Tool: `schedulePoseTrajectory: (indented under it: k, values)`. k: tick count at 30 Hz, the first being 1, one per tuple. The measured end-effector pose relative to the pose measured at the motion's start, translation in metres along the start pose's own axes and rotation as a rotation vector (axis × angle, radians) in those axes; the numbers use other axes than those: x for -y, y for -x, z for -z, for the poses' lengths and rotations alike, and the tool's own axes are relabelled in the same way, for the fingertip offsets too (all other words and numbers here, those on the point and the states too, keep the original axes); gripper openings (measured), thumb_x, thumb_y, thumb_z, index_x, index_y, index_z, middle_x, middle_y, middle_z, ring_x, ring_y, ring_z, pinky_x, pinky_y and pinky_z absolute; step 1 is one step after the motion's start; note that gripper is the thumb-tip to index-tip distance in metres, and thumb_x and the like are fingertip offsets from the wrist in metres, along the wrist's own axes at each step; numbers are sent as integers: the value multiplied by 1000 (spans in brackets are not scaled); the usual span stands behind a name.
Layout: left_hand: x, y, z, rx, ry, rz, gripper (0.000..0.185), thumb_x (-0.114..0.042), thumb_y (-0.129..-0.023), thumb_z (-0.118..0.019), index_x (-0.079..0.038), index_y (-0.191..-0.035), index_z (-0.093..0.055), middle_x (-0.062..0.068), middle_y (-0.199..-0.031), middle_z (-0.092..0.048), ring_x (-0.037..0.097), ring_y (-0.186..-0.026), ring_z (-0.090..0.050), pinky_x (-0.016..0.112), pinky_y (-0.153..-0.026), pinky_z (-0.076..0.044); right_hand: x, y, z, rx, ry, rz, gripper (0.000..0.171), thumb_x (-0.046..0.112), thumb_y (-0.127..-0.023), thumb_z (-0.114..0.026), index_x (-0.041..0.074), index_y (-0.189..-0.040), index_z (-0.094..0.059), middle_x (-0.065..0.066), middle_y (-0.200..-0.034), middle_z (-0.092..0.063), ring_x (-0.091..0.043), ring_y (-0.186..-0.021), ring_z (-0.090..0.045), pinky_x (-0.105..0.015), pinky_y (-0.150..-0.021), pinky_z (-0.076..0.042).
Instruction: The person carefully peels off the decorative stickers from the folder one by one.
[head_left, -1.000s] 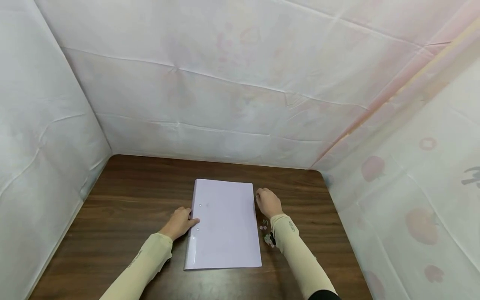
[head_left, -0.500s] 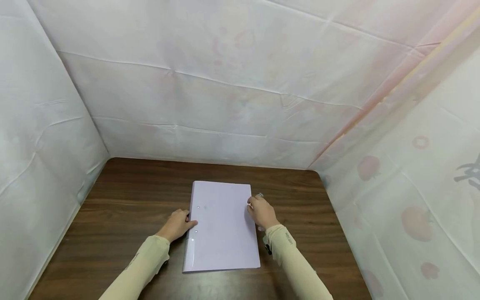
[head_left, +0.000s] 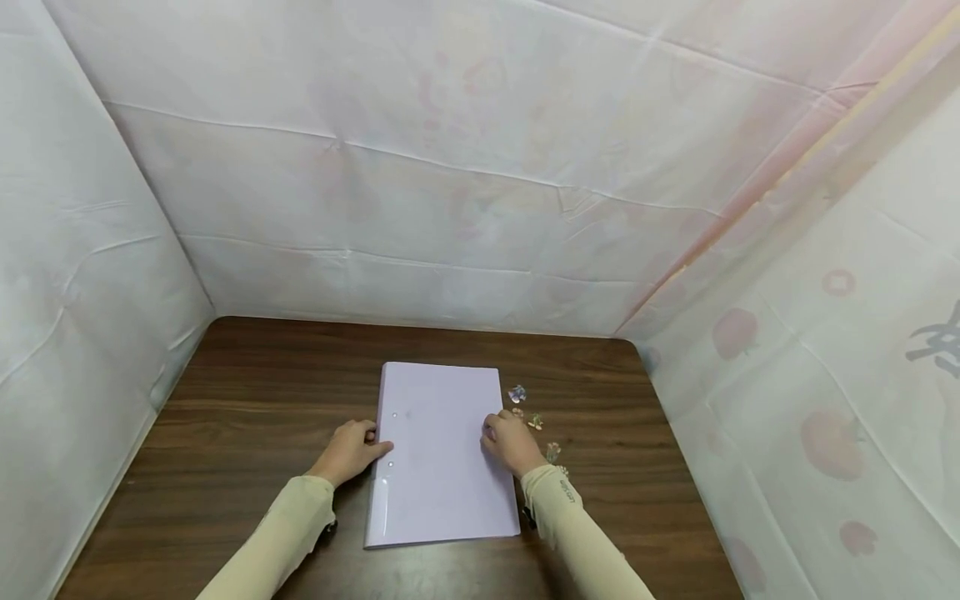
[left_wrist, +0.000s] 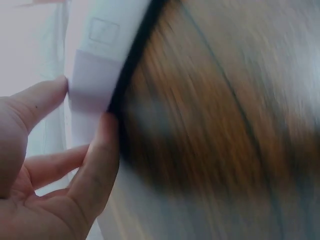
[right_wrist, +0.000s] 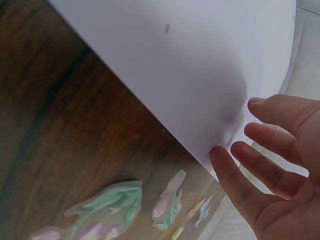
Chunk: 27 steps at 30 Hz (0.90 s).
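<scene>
Folder (head_left: 442, 454) lies shut on desk (head_left: 247, 417) — left hand (head_left: 348, 451) steadies spine, right hand (head_left: 512, 442) fingers relaxed under cover edge; next, likely lift cover clear of stickers (head_left: 534, 421).

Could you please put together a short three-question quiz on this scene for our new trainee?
1. Which edge of the lilac folder does the left hand touch?
2. True or false: the small stickers lie on the folder's cover.
3. What surface does the folder rest on?

Key:
1. Its left, spine edge.
2. False; they lie on the table, right of the folder, by the right hand.
3. The dark wooden table.
</scene>
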<state>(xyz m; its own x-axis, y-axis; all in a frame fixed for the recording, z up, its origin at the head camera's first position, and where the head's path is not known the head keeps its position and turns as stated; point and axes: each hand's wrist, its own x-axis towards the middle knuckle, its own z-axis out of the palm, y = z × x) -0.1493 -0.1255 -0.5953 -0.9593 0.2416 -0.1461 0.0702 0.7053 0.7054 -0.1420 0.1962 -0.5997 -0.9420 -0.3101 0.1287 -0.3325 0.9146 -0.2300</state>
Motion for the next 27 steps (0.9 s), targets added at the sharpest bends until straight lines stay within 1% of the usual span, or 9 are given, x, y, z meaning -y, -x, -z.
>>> schedulePoseTrajectory:
  k: [4, 10, 14, 16, 19, 22, 27]
  values:
    - [1, 0, 1, -17, 64, 26, 50, -24, -86, -80, 11, -117, -63, 17, -103, -68, 33, -101, -64, 49, -87, -51, 1, 1, -2, 12, 7, -15, 19, 20, -86, -79, 8, -99, -72, -6, -90, -65, -22, -83, -64, -36, -76, -54]
    - [2, 1, 5, -4, 153, 94, 54, -36, -85, -80, 5, -118, -63, 10, -101, -70, 27, -95, -66, 47, -83, -52, 1, 4, -2, 25, 5, -26, 18, 20, -86, -80, 9, -97, -72, -5, -90, -65, -22, -85, -64, -36, -79, -53]
    - [-6, 1, 13, 4, 214, 122, 58, -40, -84, -80, 2, -120, -63, 8, -101, -70, 25, -94, -65, 47, -83, -51, 1, 5, -1, 12, -14, -22, 15, 18, -86, -79, 9, -95, -72, -5, -89, -64, -22, -84, -63, -37, -79, -52]
    - [-14, 1, 18, 3, 215, 109, 58, -40, -84, -81, 2, -120, -62, 8, -101, -69, 26, -94, -64, 47, -83, -51, 1, 6, 0, 12, -26, -27, 14, 18, -86, -79, 9, -94, -72, -5, -89, -64, -22, -85, -63, -37, -80, -52]
    - [-25, 1, 25, -1, 189, 91, 57, -39, -84, -80, 2, -119, -61, 8, -100, -67, 25, -93, -62, 47, -81, -50, 1, 7, 1, 21, -48, -40, 13, 17, -88, -77, 9, -95, -72, -6, -91, -64, -23, -87, -63, -38, -81, -52]
    - [-34, 0, 31, -14, 165, 88, 55, -39, -84, -80, 0, -118, -62, 7, -99, -67, 24, -91, -61, 45, -80, -50, 1, 7, 2, 30, -77, -55, 13, 18, -90, -75, 8, -98, -72, -7, -95, -65, -24, -90, -63, -38, -82, -52]
    - [-49, 0, 41, -34, 139, 66, 55, -39, -84, -80, -1, -119, -62, 6, -99, -67, 24, -90, -61, 45, -79, -50, -2, 8, 5, 21, -101, -53, 12, 18, -92, -73, 9, -99, -71, -6, -97, -65, -22, -89, -63, -37, -80, -53]
